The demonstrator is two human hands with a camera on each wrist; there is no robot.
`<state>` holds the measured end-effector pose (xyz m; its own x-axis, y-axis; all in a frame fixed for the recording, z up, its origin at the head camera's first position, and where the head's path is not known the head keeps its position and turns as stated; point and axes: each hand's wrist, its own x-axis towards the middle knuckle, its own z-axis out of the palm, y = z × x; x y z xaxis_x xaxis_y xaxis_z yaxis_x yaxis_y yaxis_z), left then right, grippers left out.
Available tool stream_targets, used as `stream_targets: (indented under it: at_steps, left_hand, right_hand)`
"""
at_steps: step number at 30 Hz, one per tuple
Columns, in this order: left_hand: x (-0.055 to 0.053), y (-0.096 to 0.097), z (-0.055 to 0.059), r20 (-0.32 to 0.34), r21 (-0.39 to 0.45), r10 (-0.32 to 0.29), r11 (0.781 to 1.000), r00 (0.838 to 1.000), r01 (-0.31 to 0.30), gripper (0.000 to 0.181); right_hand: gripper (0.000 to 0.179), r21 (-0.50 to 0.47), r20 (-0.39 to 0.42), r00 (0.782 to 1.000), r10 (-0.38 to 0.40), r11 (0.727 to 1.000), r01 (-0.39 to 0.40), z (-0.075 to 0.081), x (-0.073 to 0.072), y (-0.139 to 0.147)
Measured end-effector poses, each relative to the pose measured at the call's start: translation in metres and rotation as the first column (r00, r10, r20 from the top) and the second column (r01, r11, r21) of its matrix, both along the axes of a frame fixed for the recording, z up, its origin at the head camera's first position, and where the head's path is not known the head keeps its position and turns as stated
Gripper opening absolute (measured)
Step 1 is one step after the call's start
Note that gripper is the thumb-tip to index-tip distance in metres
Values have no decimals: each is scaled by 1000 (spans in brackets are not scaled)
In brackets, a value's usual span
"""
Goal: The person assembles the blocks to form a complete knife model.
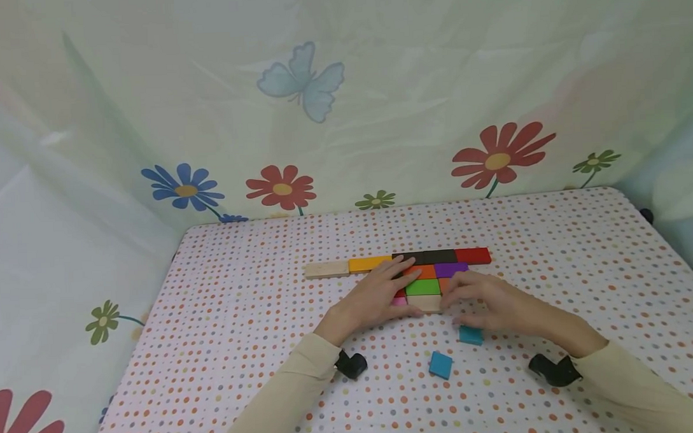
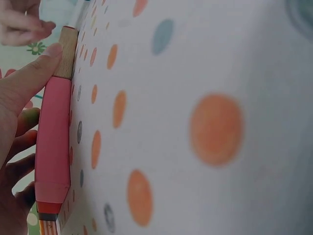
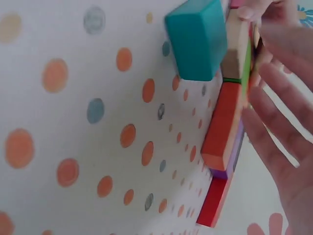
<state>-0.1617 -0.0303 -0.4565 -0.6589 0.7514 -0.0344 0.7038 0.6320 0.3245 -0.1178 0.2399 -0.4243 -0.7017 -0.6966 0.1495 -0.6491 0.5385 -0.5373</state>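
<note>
My left hand (image 1: 375,298) rests over the left part of a group of coloured wooden blocks, fingers spread. Its thumb touches a plain wood block (image 2: 67,54) beside a pink block (image 2: 54,139) in the left wrist view. Beside the group's right side, my right hand (image 1: 493,300) has its fingers apart, with no block seen between them. In the head view a green block (image 1: 423,287) and a purple block (image 1: 451,269) show between the hands. One teal block (image 1: 471,335) lies just below the right hand; another teal block (image 1: 441,365) sits nearer the front.
Along the group's far side runs a row with a plain wood block (image 1: 327,269), a yellow block (image 1: 370,263), black blocks (image 1: 434,257) and a red block (image 1: 473,256). A dotted cloth (image 1: 241,322) covers the table. Behind it hangs a flowered curtain (image 1: 400,125).
</note>
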Motion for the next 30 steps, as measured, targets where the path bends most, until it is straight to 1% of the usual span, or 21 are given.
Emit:
stream_targets:
  at_steps: [2,5,8,11,16,18,24,26,28,30]
  left_hand:
    - [0,-1,0,5,-2,5,1000,1000,-5,80]
    - [0,-1,-1,1,1,5,1000,1000,-5,79]
    - [-1,-2,-1,-7,0,0,1000,1000,0,79]
    - [-1,-2,-1,-8,1,-2,1000,1000,2,79]
    - [-2,-1,0,-9,5,-6,1000,1000,6,79]
    - [-1,-1,0,-10,6,-5,1000,1000,5,79]
    - [0,-1,0,11,12,-5,1000,1000,5,79]
    - [0,0,0,23,15,-4,1000,1000,4,79]
    - [0,0,0,25,16,-3,1000,1000,3,79]
    - [1,0,1,25,15,-1,1000,1000,1,79]
  right_hand:
    - [26,-8,61,997,54,999,-54,0,2,2]
    - [29,-6,148,985,91,996,-91,-2,5,6]
    - [30,7,224,972,77,997,-81,-6,8,9]
    - [32,21,239,970,45,998,-51,-9,11,10]
    - [38,47,191,982,-13,999,4,-12,18,14]
    - [38,47,184,982,-30,999,21,-13,20,16]
    - [36,11,150,987,-64,998,63,-14,20,28]
    - [39,-8,122,988,-99,995,100,-12,19,35]
    - [42,-28,72,987,-146,988,149,-11,16,42]
    - [46,-40,23,978,-207,977,208,-9,11,48]
